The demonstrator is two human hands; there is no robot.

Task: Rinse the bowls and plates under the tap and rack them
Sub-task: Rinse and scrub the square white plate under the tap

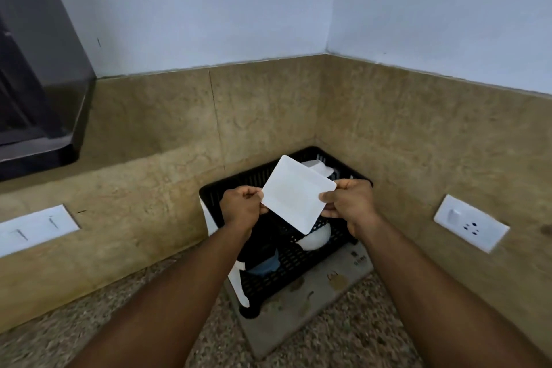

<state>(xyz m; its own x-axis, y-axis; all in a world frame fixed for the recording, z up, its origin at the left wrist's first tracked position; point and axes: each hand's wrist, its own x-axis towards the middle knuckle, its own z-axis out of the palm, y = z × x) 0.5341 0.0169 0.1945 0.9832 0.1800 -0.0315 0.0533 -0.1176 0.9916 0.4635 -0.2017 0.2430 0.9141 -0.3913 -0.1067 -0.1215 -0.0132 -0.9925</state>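
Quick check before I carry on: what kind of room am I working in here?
Most likely a home kitchen corner. A black plastic dish rack holding dishes sits on a speckled stone counter, both hands hold a white square plate over it, and a white wall socket is set in the beige backsplash.

Kitchen corner, dim and cool-lit.
Two pale blue walls [209, 9] meet above a tan stone backsplash [268, 110] that wraps the corner; a speckled granite counter [373, 337] runs below. A white socket plate [471, 223] sits on the right splash, a white switch plate [35, 228] on the left, and a dark appliance [35, 75] looms upper left.
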